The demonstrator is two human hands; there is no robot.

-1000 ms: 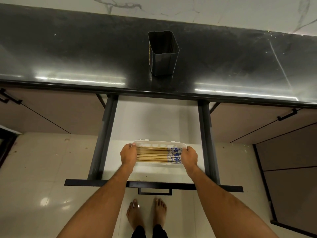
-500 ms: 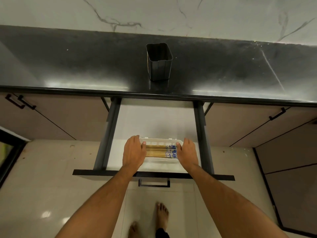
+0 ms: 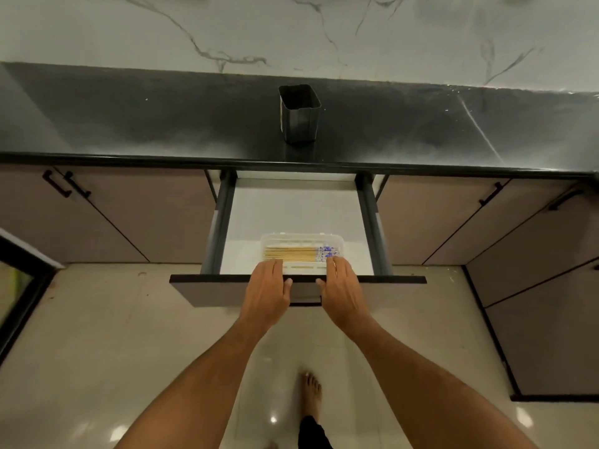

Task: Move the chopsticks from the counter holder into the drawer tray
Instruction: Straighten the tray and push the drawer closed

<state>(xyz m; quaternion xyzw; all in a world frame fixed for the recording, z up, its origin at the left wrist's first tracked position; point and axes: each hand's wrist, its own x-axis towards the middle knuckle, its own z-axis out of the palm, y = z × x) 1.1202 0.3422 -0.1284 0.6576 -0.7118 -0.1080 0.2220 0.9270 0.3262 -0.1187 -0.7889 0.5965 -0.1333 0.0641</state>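
The chopsticks (image 3: 299, 253) lie in the tray (image 3: 303, 238) inside the open drawer (image 3: 291, 209). Both hands, left (image 3: 267, 291) and right (image 3: 340, 291), rest flat-fingered on the drawer's front at 6 o'clock; the holder (image 3: 299, 115) stands at 12.

The left hand (image 3: 267, 291) and right hand (image 3: 340, 291) cover the near rim of the tray (image 3: 301, 238) and the drawer (image 3: 227, 288) handle. The chopsticks (image 3: 291, 253) blur together, perhaps a dozen. The holder (image 3: 299, 113) inside is too dark to read.
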